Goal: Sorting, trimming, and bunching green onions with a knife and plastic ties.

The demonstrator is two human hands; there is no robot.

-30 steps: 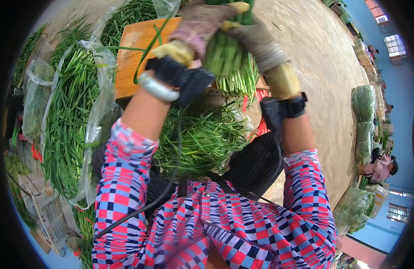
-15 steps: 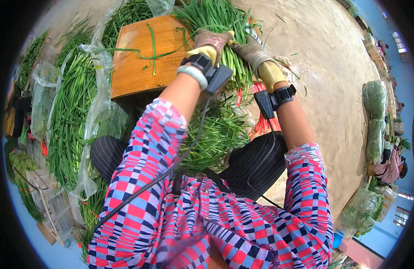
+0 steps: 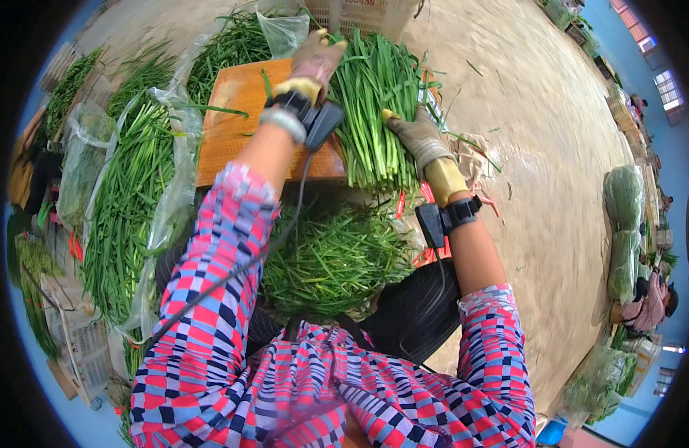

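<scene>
A large bunch of garlic chives (image 3: 374, 104) lies across the right side of an orange wooden board (image 3: 232, 149), its pale stems pointing toward me. My left hand (image 3: 314, 63), in a brown and yellow work glove, is at the bunch's upper left edge, its fingertips apart. Against the lower right side of the stems rests my gloved right hand (image 3: 423, 145), thumb out over them and fingers partly hidden. A few loose leaves lie on the board. Below the board, a heap of cut leaves (image 3: 337, 261) lies between my knees.
Plastic-wrapped garlic chives (image 3: 131, 201) lie to my left, with more greens (image 3: 232, 52) beyond the board. A pale crate (image 3: 359, 16) stands at the far side. Red ties (image 3: 426, 257) hang by my right knee. Wrapped bundles (image 3: 623, 231) and a person (image 3: 650, 302) are far right.
My hands have moved apart: the left moved up and left, the right lower beside the stems. The bunch now lies spread on the board's right side, and the view has shifted.
</scene>
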